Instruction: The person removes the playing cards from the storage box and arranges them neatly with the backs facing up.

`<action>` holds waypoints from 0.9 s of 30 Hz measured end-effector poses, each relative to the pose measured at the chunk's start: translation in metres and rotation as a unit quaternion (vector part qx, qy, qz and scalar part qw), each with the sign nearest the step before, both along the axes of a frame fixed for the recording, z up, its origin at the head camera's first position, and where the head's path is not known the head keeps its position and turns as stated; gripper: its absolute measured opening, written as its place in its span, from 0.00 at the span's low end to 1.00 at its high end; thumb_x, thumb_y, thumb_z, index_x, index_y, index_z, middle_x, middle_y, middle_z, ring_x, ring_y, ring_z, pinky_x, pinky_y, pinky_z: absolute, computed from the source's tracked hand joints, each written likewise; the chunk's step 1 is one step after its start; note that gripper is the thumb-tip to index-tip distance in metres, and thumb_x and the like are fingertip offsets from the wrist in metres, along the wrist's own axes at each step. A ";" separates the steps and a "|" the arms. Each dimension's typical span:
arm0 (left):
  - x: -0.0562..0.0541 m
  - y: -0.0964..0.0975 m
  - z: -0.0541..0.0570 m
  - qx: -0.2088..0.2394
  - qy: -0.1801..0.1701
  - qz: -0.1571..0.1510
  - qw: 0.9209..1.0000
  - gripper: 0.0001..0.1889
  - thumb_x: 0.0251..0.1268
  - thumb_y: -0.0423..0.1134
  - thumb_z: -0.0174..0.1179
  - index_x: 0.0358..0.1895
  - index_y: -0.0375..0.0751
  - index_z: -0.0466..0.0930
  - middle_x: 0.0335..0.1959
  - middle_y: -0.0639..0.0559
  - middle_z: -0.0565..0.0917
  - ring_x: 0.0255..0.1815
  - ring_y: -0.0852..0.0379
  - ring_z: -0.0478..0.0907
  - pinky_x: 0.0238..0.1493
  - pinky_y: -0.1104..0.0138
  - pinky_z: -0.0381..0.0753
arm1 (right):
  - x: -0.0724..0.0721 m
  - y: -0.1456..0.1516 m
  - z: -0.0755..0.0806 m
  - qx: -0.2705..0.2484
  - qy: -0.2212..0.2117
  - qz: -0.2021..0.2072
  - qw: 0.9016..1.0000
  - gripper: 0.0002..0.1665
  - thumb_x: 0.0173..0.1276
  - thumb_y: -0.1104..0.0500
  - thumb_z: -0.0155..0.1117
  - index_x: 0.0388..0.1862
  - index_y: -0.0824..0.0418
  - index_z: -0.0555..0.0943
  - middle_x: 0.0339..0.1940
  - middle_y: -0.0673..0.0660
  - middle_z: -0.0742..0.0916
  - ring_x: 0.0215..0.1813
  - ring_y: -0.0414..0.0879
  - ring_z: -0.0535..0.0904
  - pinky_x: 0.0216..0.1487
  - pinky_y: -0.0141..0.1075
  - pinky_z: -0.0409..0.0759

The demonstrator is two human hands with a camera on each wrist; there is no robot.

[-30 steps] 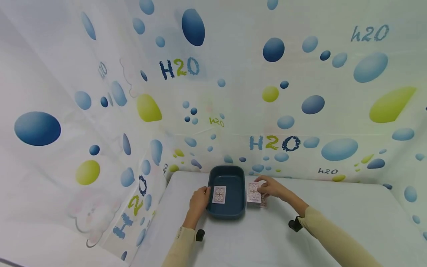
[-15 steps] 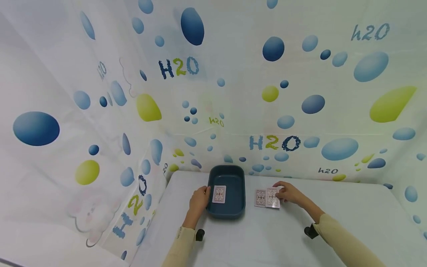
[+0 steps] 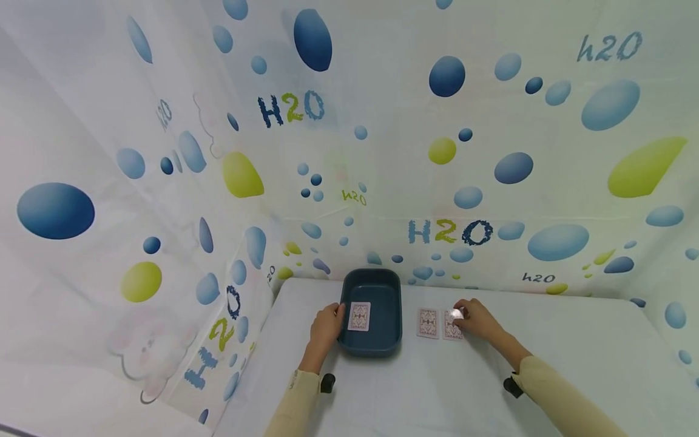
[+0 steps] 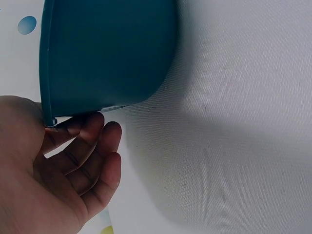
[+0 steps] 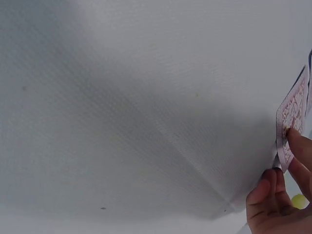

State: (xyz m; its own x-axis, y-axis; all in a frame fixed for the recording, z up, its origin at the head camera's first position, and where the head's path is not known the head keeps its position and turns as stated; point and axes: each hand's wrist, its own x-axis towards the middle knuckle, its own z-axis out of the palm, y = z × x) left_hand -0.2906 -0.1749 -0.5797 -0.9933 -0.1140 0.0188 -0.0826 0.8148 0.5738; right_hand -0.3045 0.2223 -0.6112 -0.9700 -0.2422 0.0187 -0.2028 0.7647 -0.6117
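A dark teal tray (image 3: 374, 276) stands on the white table, with one playing card (image 3: 359, 316) lying face down inside it. My left hand (image 3: 326, 326) grips the tray's left rim. In the left wrist view its curled fingers (image 4: 92, 129) lie against the outside wall. Right of the tray, a patterned playing card (image 3: 428, 323) lies face down. Beside it, my right hand (image 3: 480, 320) pinches the right edge of another playing card (image 3: 451, 329). The right wrist view has the thumb on that card's (image 5: 292, 109) patterned back and fingertips at its edge.
White cloth covers the table (image 3: 546, 358). Behind it hangs a white curtain (image 3: 382, 182) with blue and green spots and lettering. A black wrist camera (image 3: 512, 387) sits under the right forearm, another black wrist camera (image 3: 327, 383) by the left.
My right hand has carried a card rightward from beside the tray and lowered it right of the lying card, a small gap now between them. The left hand stays on the tray.
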 end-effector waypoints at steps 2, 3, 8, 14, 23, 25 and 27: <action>0.000 0.000 0.000 0.001 0.000 0.000 1.000 0.18 0.79 0.48 0.49 0.37 0.38 0.80 0.30 0.46 0.83 0.26 0.53 0.73 0.27 0.60 0.72 | 0.002 -0.002 0.004 0.013 0.010 0.005 1.000 0.20 0.63 0.62 0.71 0.52 0.70 0.80 0.38 0.63 0.78 0.39 0.50 0.73 0.40 0.42 0.74; 0.000 0.000 0.000 0.001 -0.001 0.000 1.000 0.18 0.79 0.48 0.49 0.38 0.37 0.81 0.30 0.46 0.83 0.26 0.53 0.73 0.27 0.60 0.72 | 0.003 -0.003 0.006 0.017 0.012 0.004 1.000 0.21 0.63 0.62 0.71 0.52 0.70 0.80 0.39 0.63 0.78 0.39 0.50 0.74 0.40 0.43 0.74; 0.000 0.000 0.000 0.001 0.005 0.000 1.000 0.18 0.79 0.48 0.49 0.36 0.38 0.80 0.30 0.46 0.83 0.26 0.53 0.74 0.27 0.60 0.72 | 0.005 -0.005 0.008 0.036 0.023 -0.001 0.999 0.21 0.63 0.61 0.72 0.53 0.69 0.81 0.42 0.65 0.80 0.41 0.52 0.77 0.44 0.47 0.77; 0.000 0.000 -0.002 0.004 0.003 -0.002 1.000 0.18 0.79 0.48 0.49 0.35 0.38 0.80 0.27 0.48 0.82 0.24 0.54 0.73 0.25 0.62 0.71 | 0.003 -0.004 0.003 0.047 0.023 -0.002 0.999 0.21 0.64 0.59 0.72 0.53 0.68 0.82 0.44 0.66 0.80 0.43 0.53 0.78 0.47 0.50 0.78; 0.001 0.000 -0.001 0.005 0.003 -0.005 1.000 0.18 0.80 0.48 0.49 0.34 0.39 0.79 0.26 0.49 0.80 0.23 0.55 0.72 0.25 0.63 0.69 | 0.000 -0.006 0.010 0.071 0.018 -0.004 0.997 0.28 0.72 0.53 0.65 0.61 0.72 0.76 0.54 0.73 0.80 0.55 0.66 0.79 0.57 0.57 0.77; 0.000 0.000 -0.001 0.003 0.004 -0.005 1.000 0.18 0.80 0.48 0.49 0.35 0.39 0.79 0.26 0.49 0.80 0.24 0.55 0.72 0.25 0.63 0.69 | -0.002 -0.011 0.015 0.086 0.021 -0.007 0.996 0.34 0.73 0.48 0.63 0.66 0.71 0.72 0.61 0.75 0.77 0.63 0.70 0.74 0.63 0.60 0.73; 0.000 0.000 0.000 0.001 0.008 -0.006 1.000 0.18 0.80 0.47 0.49 0.35 0.39 0.80 0.27 0.48 0.81 0.24 0.54 0.72 0.25 0.62 0.69 | -0.004 -0.018 0.021 0.098 0.031 -0.003 0.995 0.38 0.73 0.46 0.63 0.71 0.70 0.68 0.68 0.75 0.74 0.69 0.72 0.69 0.66 0.62 0.69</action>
